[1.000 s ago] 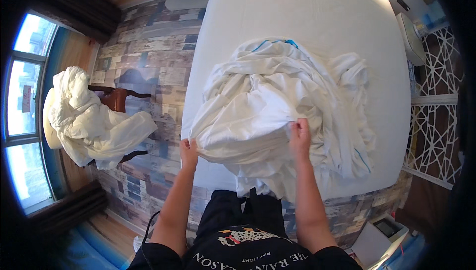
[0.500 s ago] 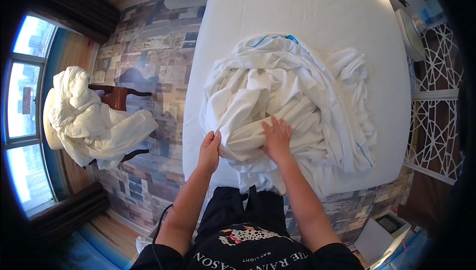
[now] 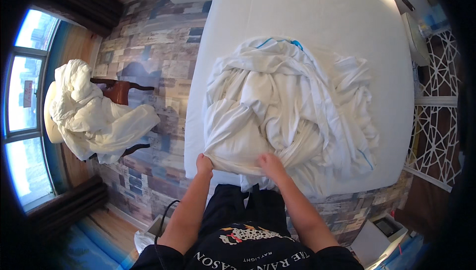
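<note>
A large white duvet cover (image 3: pixel 238 131) with bits of blue edging lies bunched up on the bed. At its near left corner, my left hand (image 3: pixel 204 164) is closed on the edge of the cloth. My right hand (image 3: pixel 271 166) grips the same near edge farther right, its fingers curled into the fabric. Between the two hands the cloth is drawn fairly taut, while folds pile up beyond it. Some of the cover hangs over the bed's near edge in front of my legs.
Under the cover is a bed with a white fitted sheet (image 3: pixel 198 121). To the left, a cream quilt (image 3: pixel 99 116) is heaped over a brown chair (image 3: pixel 116 91) by the window. A white lattice screen (image 3: pixel 436 136) stands at right; a pale box-shaped cabinet (image 3: pixel 372 242) is at lower right.
Both hands have moved nearer to me, pulling the cover's near edge along. My right hand has gone from lying spread on the folds to gripping the edge.
</note>
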Tool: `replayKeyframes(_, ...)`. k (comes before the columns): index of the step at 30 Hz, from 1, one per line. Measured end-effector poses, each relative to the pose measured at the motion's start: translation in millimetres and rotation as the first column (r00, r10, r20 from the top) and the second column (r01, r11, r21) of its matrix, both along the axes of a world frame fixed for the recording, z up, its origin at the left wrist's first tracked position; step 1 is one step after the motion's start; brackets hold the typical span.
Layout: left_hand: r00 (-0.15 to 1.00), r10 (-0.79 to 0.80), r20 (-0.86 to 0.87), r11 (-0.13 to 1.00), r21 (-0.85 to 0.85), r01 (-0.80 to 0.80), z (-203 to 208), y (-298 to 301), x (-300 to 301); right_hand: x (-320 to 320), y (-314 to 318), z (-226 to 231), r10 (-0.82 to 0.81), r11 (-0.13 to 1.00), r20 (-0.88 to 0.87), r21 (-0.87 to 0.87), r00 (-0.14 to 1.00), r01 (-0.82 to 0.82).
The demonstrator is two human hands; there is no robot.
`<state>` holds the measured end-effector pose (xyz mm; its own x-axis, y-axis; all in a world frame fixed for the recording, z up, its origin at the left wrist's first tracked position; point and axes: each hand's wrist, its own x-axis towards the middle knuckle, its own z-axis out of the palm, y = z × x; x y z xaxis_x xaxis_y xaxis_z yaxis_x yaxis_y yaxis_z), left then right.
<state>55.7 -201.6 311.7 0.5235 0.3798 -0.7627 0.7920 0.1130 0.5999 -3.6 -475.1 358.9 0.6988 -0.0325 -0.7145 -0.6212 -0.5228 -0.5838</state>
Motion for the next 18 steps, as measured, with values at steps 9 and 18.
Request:
replayKeyframes(9, 0.165, -0.905, 0.392, 0.380, 0.573, 0.726, 74.8, -118.2, 48.0, 66.0, -59.9, -34.1, -0.267, 0.877, 0.311, -0.313, 0.912, 0.363)
replayKeyframes(18, 0.441, -0.894, 0.072, 0.407, 0.539, 0.738, 83.1, -170.0, 51.1, 46.6, -149.5, 168.2, -0.969, 0.163, 0.023, 0.809, 0.246, 0.565)
